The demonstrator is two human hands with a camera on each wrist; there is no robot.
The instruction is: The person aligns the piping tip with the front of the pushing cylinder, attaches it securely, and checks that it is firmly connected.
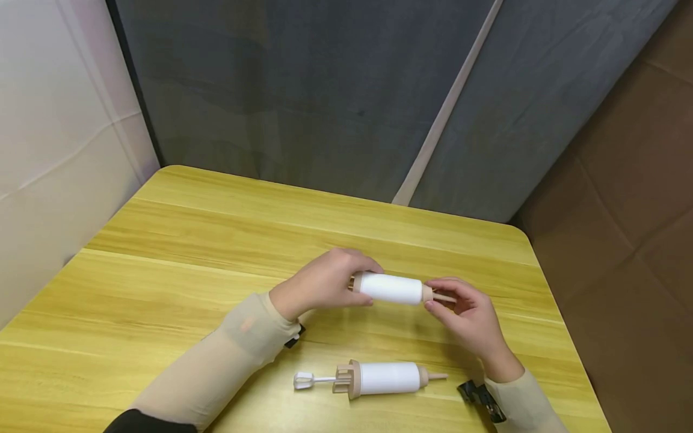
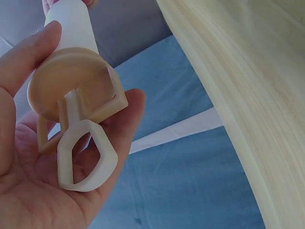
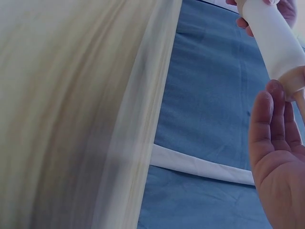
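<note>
From the head: looking forward and down over the table (image 1: pixel 216 240), from enough height to take in its far edge and both far corners. From the left wrist: looking from very near along the palm of the left hand (image 1: pixel 330 279) to the looped end (image 2: pixel 90 183) of the white tube (image 1: pixel 391 288), with a strong tilt of the table edge. From the right wrist: looking forward past the right hand (image 1: pixel 468 316), across the surface to the cloth (image 1: pixel 303 90), also strongly tilted. Shared by all three: both hands, the tube, and the pale strip (image 1: pixel 446 114) beyond the far edge.
</note>
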